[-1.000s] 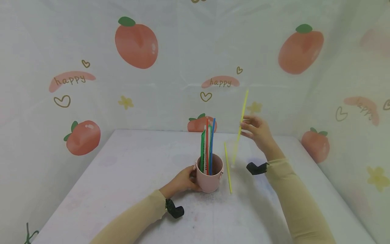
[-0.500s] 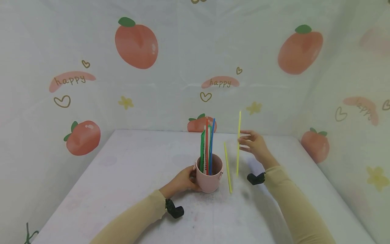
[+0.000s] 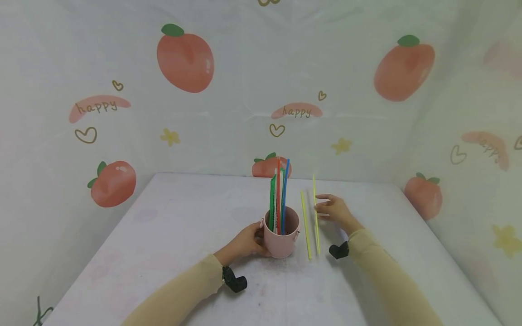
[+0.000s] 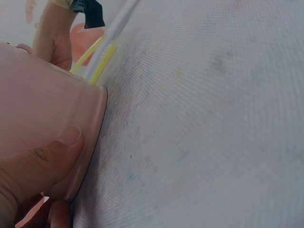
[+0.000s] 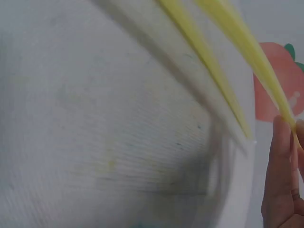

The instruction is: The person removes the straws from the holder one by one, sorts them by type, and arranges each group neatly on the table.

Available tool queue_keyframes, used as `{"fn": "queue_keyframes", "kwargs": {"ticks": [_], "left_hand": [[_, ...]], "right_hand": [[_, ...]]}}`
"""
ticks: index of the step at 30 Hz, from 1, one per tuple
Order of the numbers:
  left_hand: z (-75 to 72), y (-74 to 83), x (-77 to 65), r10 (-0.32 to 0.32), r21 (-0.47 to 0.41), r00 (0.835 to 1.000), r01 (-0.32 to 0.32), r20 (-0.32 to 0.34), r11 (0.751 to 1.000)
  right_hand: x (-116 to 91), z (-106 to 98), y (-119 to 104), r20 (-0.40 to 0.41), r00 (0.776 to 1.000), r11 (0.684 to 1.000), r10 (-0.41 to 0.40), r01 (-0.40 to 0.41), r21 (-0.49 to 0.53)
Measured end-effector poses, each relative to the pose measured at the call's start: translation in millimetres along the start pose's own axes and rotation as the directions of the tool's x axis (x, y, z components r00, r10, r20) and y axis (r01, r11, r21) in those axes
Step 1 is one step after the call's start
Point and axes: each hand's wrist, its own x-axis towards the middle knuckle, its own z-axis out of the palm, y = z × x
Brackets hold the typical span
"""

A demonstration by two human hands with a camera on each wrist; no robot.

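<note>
My left hand (image 3: 244, 241) grips the left side of a pink bucket-shaped cup (image 3: 280, 245) standing upright; its thumb presses the wall low down in the left wrist view. Out of the cup rise a red straw (image 3: 278, 194), a blue straw (image 3: 286, 190) and green-and-white sticks (image 3: 272, 203), perhaps wrapped. To the cup's right, my right hand (image 3: 336, 213) pinches a yellow straw (image 3: 317, 235) by its middle, slanting just above the table. Another yellow straw (image 3: 306, 225) lies on the table between the cup and the held one. In the right wrist view the held straw (image 5: 242, 38) runs up from the fingertips.
The white cloth-covered table (image 3: 183, 217) spreads out on both sides of the cup. A pale curtain (image 3: 228, 90) printed with peaches and hearts hangs behind it. A dark green cord (image 3: 38, 312) shows at the lower left edge.
My right hand has come down with the yellow straw, bringing it close to the table beside the lying straw. The left hand and the cup have stayed where they were.
</note>
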Motion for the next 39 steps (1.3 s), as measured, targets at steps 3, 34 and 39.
{"fn": "queue_keyframes", "kwargs": {"ticks": [3, 34, 39], "left_hand": [[-1.6, 13.4, -7.9, 0.007, -0.013, 1.000, -0.007, 0.000, 1.000], [-0.9, -3.0, 1.9, 0.023, -0.010, 1.000, -0.023, 0.013, 1.000], [-0.8, -2.5, 1.6, 0.016, -0.014, 1.000, -0.016, 0.004, 1.000]], "right_hand": [[1, 4, 4, 0.014, 0.999, 0.999, 0.030, -0.029, -0.040], [9, 22, 12, -0.084, 0.971, 0.964, 0.224, -0.233, -0.129], [12, 22, 14, -0.092, 0.967, 0.955, 0.238, -0.250, -0.161]]}}
